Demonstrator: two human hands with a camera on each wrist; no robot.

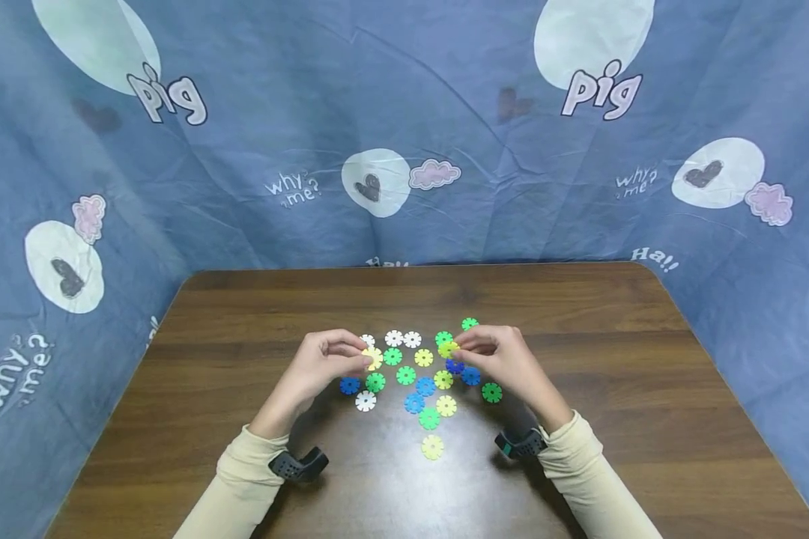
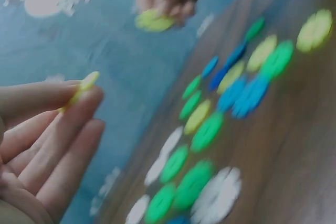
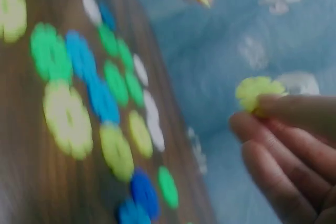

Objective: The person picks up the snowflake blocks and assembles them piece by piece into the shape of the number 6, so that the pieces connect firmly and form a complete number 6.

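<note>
My left hand pinches a yellow notched plastic disc between thumb and fingertips, raised off the table. In the left wrist view that disc is seen almost edge-on. A second yellow notched disc is pinched by my right hand; the right wrist view shows this disc more face-on, its lower part behind the thumb or finger. Between and below the hands lie loose discs of the same kind: green, blue, white and yellow.
The discs are spread over the middle of a brown wooden table. A single yellow disc lies nearest the front. Behind the table hangs a blue printed cloth. Dark cameras are strapped at both wrists.
</note>
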